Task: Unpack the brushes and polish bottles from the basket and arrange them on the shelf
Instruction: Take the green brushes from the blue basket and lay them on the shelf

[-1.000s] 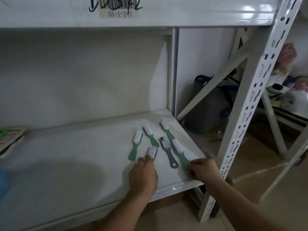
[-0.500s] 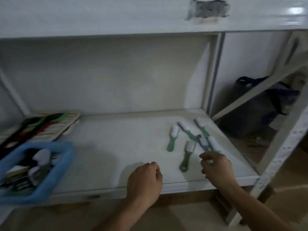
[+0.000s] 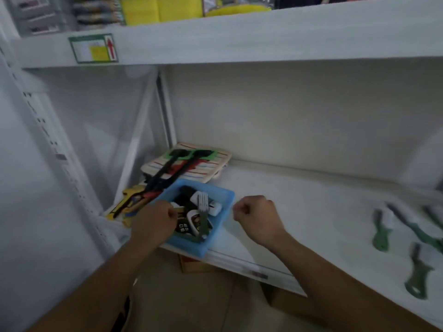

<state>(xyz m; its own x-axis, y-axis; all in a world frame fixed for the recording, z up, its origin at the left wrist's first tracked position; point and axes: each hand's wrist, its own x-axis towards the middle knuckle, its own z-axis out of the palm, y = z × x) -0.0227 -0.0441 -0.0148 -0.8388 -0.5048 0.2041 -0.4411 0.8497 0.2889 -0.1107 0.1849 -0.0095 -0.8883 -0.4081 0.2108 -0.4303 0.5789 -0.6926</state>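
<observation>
The left hand [image 3: 153, 226] reaches into the blue basket [image 3: 223, 196] at the shelf's [image 3: 299, 188] near left, its grip apparently pinching something small, while the right hand [image 3: 257, 218] hovers fisted and empty, brushes [image 3: 381, 238] already laid out far right.

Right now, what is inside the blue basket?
In the blue basket: a green-handled brush, white and dark bottles, the left hand reaching in. Anything beneath is covered.

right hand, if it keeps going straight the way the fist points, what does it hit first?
Likely the right wall of the blue basket: the right hand, a closed fist, points left at it. Depth is unclear; it may pass above.
</observation>
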